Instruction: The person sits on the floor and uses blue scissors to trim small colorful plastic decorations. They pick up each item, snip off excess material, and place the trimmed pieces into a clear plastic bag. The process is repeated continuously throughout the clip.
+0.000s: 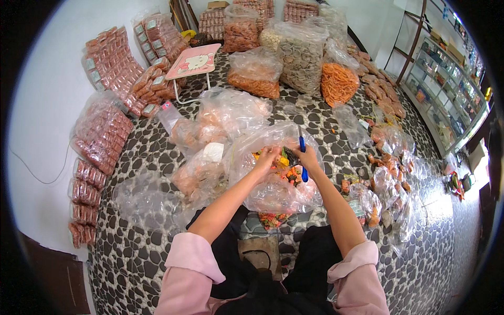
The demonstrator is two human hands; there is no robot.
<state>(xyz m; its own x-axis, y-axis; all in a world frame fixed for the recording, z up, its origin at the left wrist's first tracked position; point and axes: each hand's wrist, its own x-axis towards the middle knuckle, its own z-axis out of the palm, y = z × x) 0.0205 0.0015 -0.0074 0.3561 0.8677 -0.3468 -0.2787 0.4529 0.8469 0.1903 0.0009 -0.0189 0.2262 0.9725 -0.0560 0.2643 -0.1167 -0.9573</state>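
A large clear plastic bag (275,195) lies on the floor before me, with colourful snack pieces (292,175) showing in its opening. At that opening, my left hand (270,154) has its fingers bent among the plastic and yellow pieces; what it grips is unclear. My right hand (308,158) is shut on a blue-handled tool (302,143), perhaps a knife, held upright across the palm. Its fingertips reach a dark piece near the left hand. More coloured pieces (271,220) show below the bag's near edge.
Filled clear bags (212,169) lie at left, beside a pink folding table (195,61). Packed snack bundles (104,134) line the left wall. Big sacks of chips (301,63) and orange sticks (339,80) stand behind. Small bags (388,181) lie at right, before a glass cabinet (445,94).
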